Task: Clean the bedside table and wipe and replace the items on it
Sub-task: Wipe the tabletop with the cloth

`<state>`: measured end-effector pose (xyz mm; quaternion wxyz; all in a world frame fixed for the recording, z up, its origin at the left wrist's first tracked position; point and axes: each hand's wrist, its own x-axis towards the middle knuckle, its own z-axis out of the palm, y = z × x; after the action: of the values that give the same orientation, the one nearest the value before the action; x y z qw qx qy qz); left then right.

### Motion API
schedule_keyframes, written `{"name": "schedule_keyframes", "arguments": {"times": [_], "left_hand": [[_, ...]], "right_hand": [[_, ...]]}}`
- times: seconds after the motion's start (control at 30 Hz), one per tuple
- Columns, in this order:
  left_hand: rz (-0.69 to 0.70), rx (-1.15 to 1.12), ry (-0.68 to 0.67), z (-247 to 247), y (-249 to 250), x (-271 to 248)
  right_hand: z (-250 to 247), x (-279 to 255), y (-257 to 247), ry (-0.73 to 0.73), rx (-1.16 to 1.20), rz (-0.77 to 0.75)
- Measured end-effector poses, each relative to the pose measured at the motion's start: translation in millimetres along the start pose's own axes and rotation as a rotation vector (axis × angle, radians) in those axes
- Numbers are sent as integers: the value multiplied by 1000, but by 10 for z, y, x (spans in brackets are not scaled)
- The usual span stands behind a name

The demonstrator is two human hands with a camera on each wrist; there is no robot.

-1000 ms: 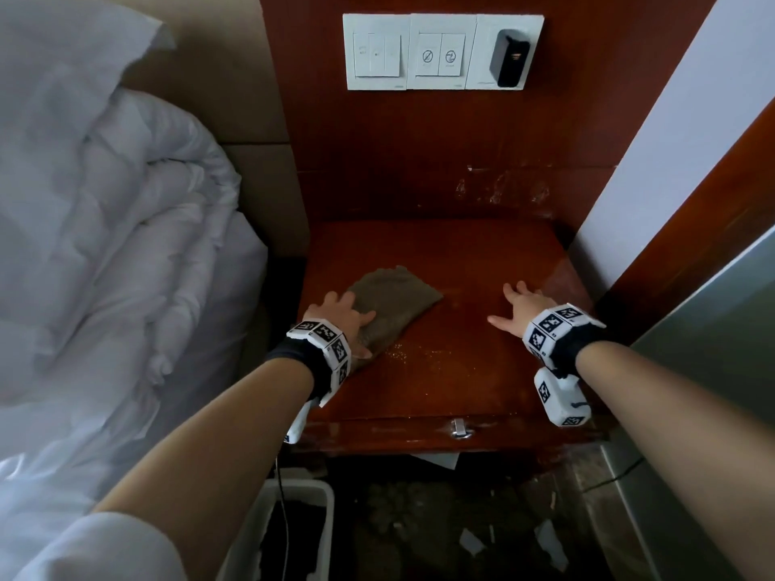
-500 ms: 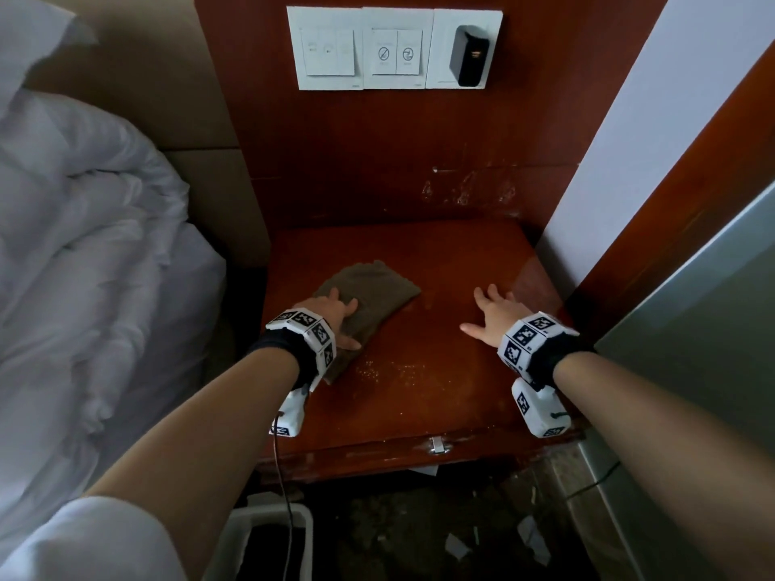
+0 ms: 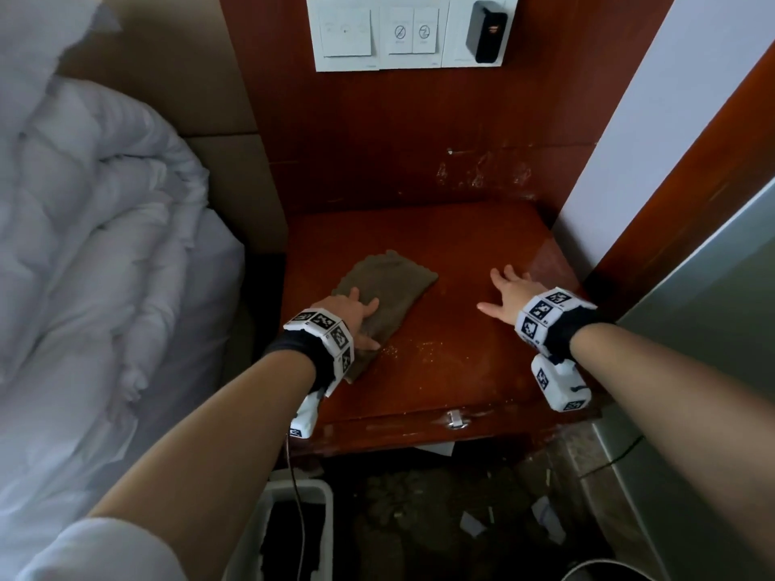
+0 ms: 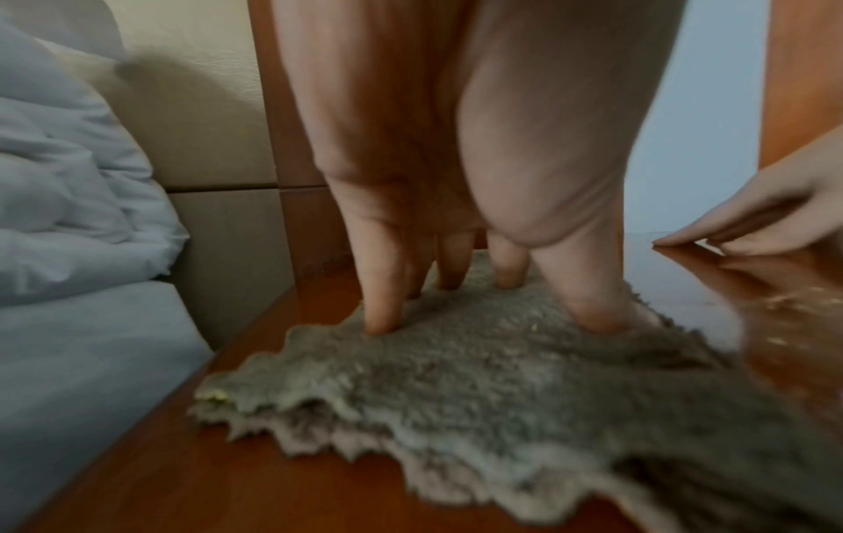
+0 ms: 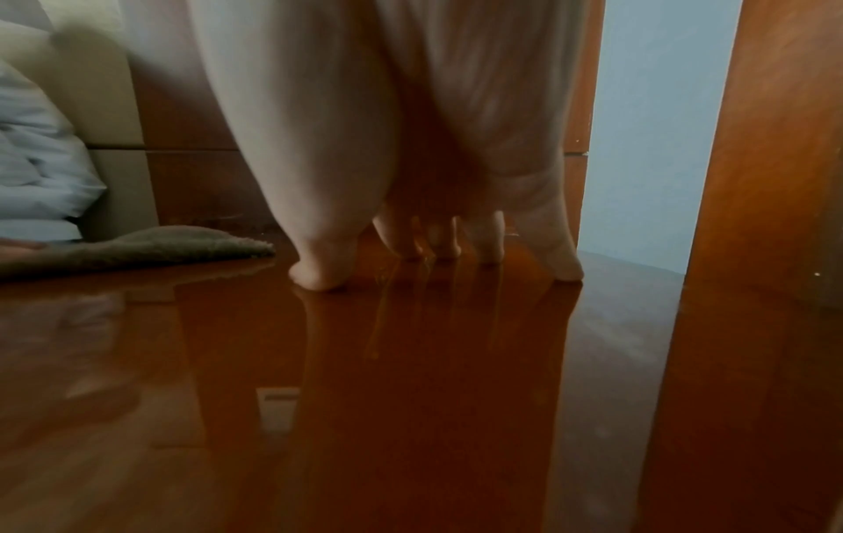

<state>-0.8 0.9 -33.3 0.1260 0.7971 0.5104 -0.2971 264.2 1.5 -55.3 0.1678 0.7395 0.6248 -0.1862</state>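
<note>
Pressing my left hand flat on the cloth to wipe the bench; right hand splayed flat, bracing me.

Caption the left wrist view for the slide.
Left hand presses a fuzzy grey-brown cloth flat on the glossy red-brown wooden bedside table.

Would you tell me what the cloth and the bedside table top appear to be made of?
The cloth looks like grey-brown terry or microfibre: a fuzzy pile with ragged edges. The table top seems to be reddish wood or veneer under glossy varnish, since it mirrors the right hand's fingers; which one cannot be told.
</note>
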Motion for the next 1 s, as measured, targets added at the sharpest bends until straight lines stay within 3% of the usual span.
{"name": "schedule_keyframes", "arguments": {"times": [0.53, 1.0], "left_hand": [[-5, -28, 16, 348, 63, -319], [-29, -50, 19, 119, 53, 15]], "right_hand": [[-10, -134, -126, -32, -48, 65], [38, -81, -103, -12, -39, 45]]}}
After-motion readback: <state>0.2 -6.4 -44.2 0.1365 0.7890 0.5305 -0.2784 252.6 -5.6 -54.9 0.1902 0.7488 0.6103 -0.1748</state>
